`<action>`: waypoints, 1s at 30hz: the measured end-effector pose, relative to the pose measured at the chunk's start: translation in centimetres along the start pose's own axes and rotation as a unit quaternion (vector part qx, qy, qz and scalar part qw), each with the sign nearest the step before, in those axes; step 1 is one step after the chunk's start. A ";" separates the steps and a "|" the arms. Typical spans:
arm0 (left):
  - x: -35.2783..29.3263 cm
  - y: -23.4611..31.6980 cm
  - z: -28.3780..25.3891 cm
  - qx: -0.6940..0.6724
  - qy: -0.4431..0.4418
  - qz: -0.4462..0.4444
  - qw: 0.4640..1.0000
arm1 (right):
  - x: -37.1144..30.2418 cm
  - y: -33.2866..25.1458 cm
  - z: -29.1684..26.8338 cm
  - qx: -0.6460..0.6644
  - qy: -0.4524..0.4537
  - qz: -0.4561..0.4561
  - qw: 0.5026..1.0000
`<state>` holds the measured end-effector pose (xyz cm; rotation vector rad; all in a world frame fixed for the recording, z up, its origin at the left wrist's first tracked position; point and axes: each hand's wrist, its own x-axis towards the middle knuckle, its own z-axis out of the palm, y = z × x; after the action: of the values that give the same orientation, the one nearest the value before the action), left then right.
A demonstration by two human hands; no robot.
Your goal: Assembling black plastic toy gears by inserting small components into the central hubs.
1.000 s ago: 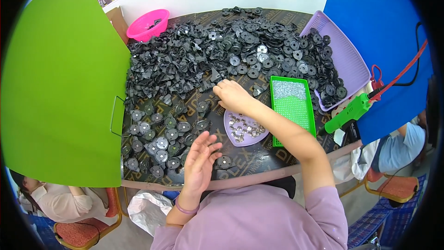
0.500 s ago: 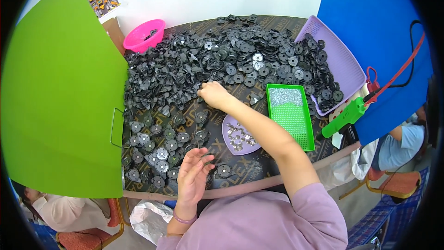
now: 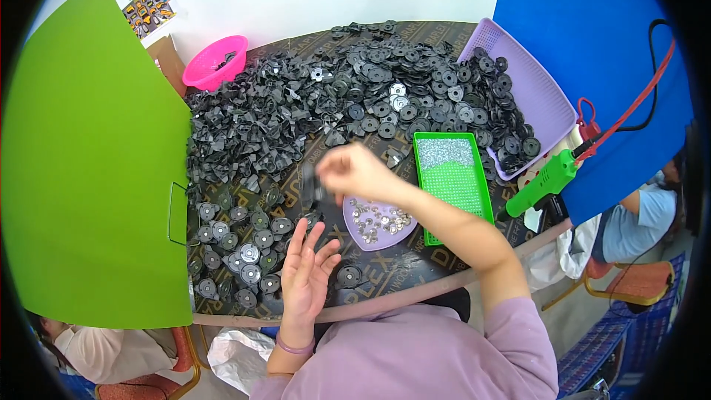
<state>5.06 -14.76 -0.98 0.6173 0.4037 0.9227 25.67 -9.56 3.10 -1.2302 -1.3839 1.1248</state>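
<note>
My right hand (image 3: 354, 172) reaches over the middle of the table, fingers closed on a black plastic part (image 3: 309, 185). That part is smeared by motion, so its exact shape is hard to make out. Below it, my left hand (image 3: 305, 270) is palm up with its fingers spread and nothing in it. To its left lie several round black assembled parts (image 3: 250, 253) with metal centres. One more round black part (image 3: 349, 275) lies just to its right. A lilac dish (image 3: 355, 233) of small shiny metal pieces is under my right wrist.
Behind my hands spreads a big heap of black angular pieces (image 3: 244, 126) and round discs (image 3: 378, 74). A green tray (image 3: 452, 196) holds small silvery pieces; a green electric screwdriver (image 3: 544, 187) sits farther right. A lilac basket (image 3: 544, 92), a pink basket (image 3: 194, 72), and green (image 3: 89, 155) and blue (image 3: 578, 67) side panels surround the table.
My right hand has come back from the heap toward my left hand, bringing a black plastic part. My left hand's fingers have spread wider. The whole view has shifted slightly.
</note>
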 end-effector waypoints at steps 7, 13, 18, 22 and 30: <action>0.6 -1.3 0.2 -0.065 -0.028 -0.049 0.996 | -2.7 -2.7 -1.1 -0.077 -0.049 0.032 0.995; -0.1 -0.6 0.6 -0.046 0.023 -0.073 0.996 | 3.9 9.3 -10.1 -0.558 0.229 0.051 0.796; -0.3 -0.4 -0.9 -0.075 0.036 -0.061 0.995 | 4.5 11.3 -11.0 -0.606 0.194 0.045 0.770; -0.1 -0.2 -0.8 -0.088 0.025 -0.082 0.992 | 3.1 10.1 -11.5 -0.442 0.296 -0.014 0.846; 1.0 -0.5 0.6 -0.103 -0.048 -0.133 0.984 | -4.4 3.4 -5.6 -0.411 0.022 -0.134 0.901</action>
<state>6.25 -14.31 -0.88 0.4038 0.2912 0.6653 31.90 -13.45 0.23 -1.5469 -2.0117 0.2871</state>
